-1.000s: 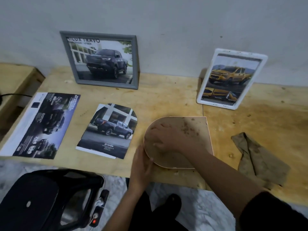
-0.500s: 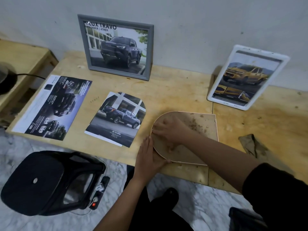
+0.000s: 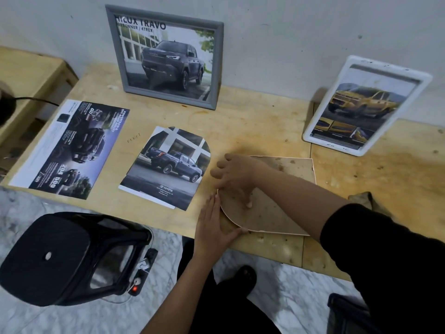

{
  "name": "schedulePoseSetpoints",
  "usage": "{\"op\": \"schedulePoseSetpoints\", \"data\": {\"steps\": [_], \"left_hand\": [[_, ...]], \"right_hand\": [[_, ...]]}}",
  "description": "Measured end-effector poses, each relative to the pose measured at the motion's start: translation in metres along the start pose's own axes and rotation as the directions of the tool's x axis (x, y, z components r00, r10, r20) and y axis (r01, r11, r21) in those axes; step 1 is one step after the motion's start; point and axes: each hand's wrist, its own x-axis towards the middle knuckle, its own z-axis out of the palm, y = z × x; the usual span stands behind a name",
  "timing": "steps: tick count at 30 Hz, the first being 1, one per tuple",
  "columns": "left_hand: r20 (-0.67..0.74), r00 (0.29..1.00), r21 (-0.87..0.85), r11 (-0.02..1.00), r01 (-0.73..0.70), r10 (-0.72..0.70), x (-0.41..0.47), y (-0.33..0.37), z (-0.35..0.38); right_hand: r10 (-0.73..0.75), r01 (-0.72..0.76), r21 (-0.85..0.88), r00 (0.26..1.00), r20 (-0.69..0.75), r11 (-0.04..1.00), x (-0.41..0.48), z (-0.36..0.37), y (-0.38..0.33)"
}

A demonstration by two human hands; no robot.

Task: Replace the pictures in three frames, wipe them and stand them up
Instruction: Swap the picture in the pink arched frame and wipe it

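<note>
Your right hand (image 3: 237, 175) has slid down the board, its spread fingertips now pressing the backing and gripping nothing. Your left hand (image 3: 213, 227) stays flat against the curved rim. The arched frame (image 3: 272, 213) lies face down on the desk (image 3: 252, 126), apparently unopened, with the cut picture (image 3: 168, 165) waiting beside it.

A plain pale grey wall (image 3: 289, 32), flecked with small dark marks, rises along the far edge of the tabletop (image 3: 265, 121). The tabletop is light plywood, blotched with brown stains, with a seam toward its right end. Beyond its left edge stands a lower wooden bench (image 3: 31, 71), and a black cable (image 3: 36, 100) trails across it. Below the near edge the floor (image 3: 289, 297) is white marble veined grey. A black plastic stool (image 3: 72, 256) stands there, with a power strip (image 3: 144, 271) showing a red light just beside it.
</note>
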Motion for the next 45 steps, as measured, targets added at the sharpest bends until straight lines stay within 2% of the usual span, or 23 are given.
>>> {"op": "schedulePoseSetpoints", "data": {"steps": [6, 14, 20, 29, 45], "left_hand": [[-0.002, 1.000, 0.030, 1.000, -0.003, 0.003, 0.000, 0.001, 0.004], [0.039, 0.999, 0.081, 0.997, 0.016, -0.019, 0.000, 0.004, 0.004], [0.034, 0.999, 0.094, 0.996, 0.007, -0.010, 0.000, 0.004, 0.003], [0.035, 0.999, 0.099, 0.995, 0.003, -0.006, -0.001, 0.005, 0.001], [0.067, 0.998, 0.097, 0.995, 0.008, -0.015, -0.001, 0.004, -0.002]], "right_hand": [[-0.082, 0.084, -0.052, 0.996, 0.032, 0.995, 0.012, 0.003, 0.007], [-0.051, 0.050, 0.044, 0.998, 0.021, 0.998, 0.019, 0.009, 0.010], [-0.044, 0.040, 0.196, 0.999, 0.018, 0.980, -0.006, 0.013, 0.012], [-0.038, 0.035, 0.035, 0.994, 0.101, 0.999, -0.018, 0.015, 0.012], [-0.027, 0.021, 0.097, 0.998, 0.061, 0.995, -0.022, 0.025, 0.008]]}}
